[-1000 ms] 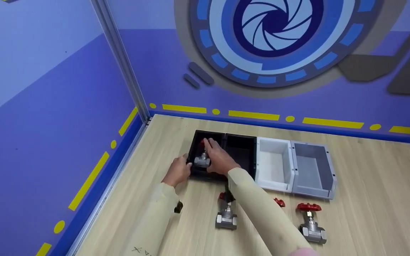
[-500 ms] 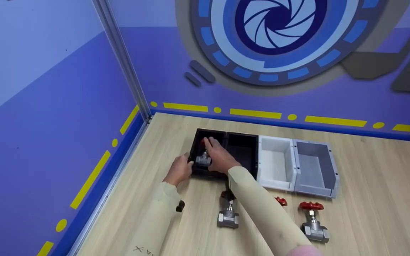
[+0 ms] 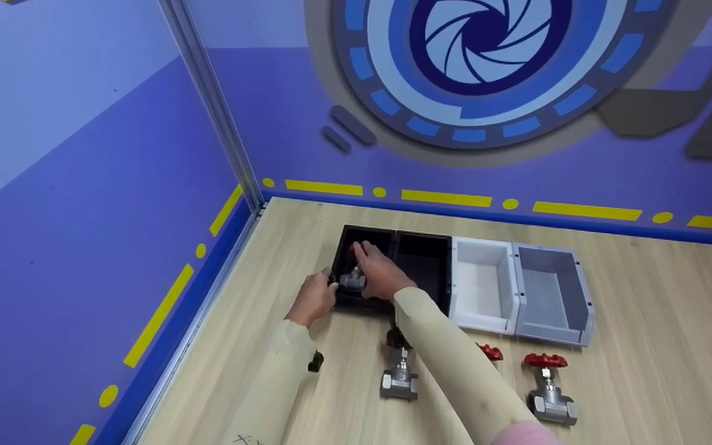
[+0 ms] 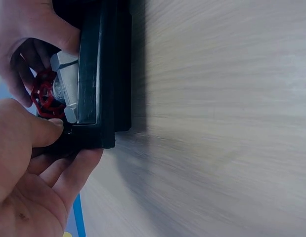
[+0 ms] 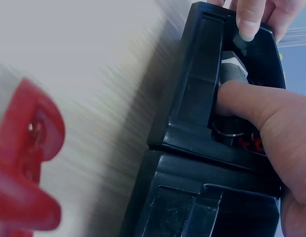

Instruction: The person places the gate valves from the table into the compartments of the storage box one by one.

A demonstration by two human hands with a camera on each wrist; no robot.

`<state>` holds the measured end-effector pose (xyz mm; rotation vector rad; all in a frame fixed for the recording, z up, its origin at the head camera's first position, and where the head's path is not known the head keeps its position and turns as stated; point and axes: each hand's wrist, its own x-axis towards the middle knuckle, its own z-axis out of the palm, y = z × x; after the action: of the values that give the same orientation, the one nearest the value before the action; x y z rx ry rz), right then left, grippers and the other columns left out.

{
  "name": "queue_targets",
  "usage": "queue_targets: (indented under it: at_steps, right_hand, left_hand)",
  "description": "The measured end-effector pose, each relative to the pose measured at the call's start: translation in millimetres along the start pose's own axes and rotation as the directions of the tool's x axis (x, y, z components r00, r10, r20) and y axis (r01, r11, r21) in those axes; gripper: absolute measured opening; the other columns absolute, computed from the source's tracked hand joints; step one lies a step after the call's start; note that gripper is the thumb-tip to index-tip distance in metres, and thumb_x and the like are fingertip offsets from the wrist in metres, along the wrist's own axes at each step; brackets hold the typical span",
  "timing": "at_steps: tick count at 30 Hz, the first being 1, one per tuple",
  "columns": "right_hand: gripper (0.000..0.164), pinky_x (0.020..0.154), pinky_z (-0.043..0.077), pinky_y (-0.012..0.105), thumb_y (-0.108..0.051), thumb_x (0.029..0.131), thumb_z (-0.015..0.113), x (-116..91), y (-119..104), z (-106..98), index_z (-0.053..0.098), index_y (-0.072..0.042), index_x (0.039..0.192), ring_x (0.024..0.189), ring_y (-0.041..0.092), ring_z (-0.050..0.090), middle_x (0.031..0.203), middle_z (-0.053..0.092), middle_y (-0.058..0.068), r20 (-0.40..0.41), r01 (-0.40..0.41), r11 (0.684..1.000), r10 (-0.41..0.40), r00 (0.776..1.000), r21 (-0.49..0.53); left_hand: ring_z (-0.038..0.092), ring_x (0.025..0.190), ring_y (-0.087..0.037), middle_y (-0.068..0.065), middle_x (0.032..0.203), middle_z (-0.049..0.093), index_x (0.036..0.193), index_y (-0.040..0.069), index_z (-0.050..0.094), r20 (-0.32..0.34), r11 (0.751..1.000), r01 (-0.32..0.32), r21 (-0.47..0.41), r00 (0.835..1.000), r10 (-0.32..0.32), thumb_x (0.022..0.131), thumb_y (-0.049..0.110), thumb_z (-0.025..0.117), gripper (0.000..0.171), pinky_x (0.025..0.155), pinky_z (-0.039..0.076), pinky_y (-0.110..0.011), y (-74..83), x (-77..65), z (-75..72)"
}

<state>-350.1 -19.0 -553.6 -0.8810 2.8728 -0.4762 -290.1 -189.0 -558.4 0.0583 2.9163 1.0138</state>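
Red-handwheel valve (image 3: pixel 351 283) in the curled thumb and fingers of the right hand (image 3: pixel 387 276), inside the leftmost black bin (image 3: pixel 362 304); the left hand (image 3: pixel 313 298) pinches that bin's left wall; both grips look unchanged from half a second ago

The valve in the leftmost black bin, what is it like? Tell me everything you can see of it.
The valve looks metallic: a silver-grey body with angular ends, a short stem and a red handwheel with openings in it. It sits inside the leftmost black bin, handwheel pointing away from the person. The right hand grips it, thumb against the body. Whether it rests on the bottom is hidden.
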Motion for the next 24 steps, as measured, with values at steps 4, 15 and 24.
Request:
queue_targets:
  at_steps: [4, 15, 24]
  right_hand:
    - [0.107, 0.111, 0.037, 0.042, -0.009, 0.070, 0.085, 0.9, -0.6, -1.0, 0.020, -0.006, 0.154, 0.144, 0.034, 0.030, 0.157, 0.024, 0.022, 0.013, -0.007, 1.000, 0.007, 1.000, -0.016]
    - [0.103, 0.113, 0.036, 0.041, -0.009, 0.072, 0.085, -0.8, -6.6, -0.1, 0.021, -0.002, 0.153, 0.144, 0.036, 0.030, 0.156, 0.027, 0.024, 0.021, -0.011, 0.997, 0.012, 1.000, -0.082]
    - [0.097, 0.108, 0.042, 0.041, -0.014, 0.072, 0.085, -0.6, -10.0, -0.7, 0.028, 0.004, 0.149, 0.134, 0.039, 0.043, 0.148, 0.038, 0.028, 0.011, 0.029, 0.976, -0.028, 1.000, -0.215]
  left_hand:
    - [0.055, 0.123, -0.037, -0.029, 0.130, 0.057, 0.140, -0.006, 0.044, -0.001, 1.000, 0.001, 0.007, 1.000, -0.001, 0.098, 0.012, 0.053, 0.046, 0.102, 0.046, -0.046, 0.9, 0.2, 0.1]
    - [0.054, 0.124, -0.038, -0.030, 0.132, 0.055, 0.141, -0.007, 0.043, -0.003, 1.000, -0.006, 0.009, 1.000, 0.006, 0.098, 0.012, 0.053, 0.047, 0.103, 0.045, -0.047, -0.9, -1.0, 0.5]
    - [0.051, 0.128, -0.036, -0.028, 0.137, 0.052, 0.144, -0.005, 0.040, 0.006, 0.999, 0.034, -0.012, 0.999, -0.034, 0.100, 0.014, 0.051, 0.050, 0.106, 0.042, -0.046, -1.4, 0.2, 1.7]
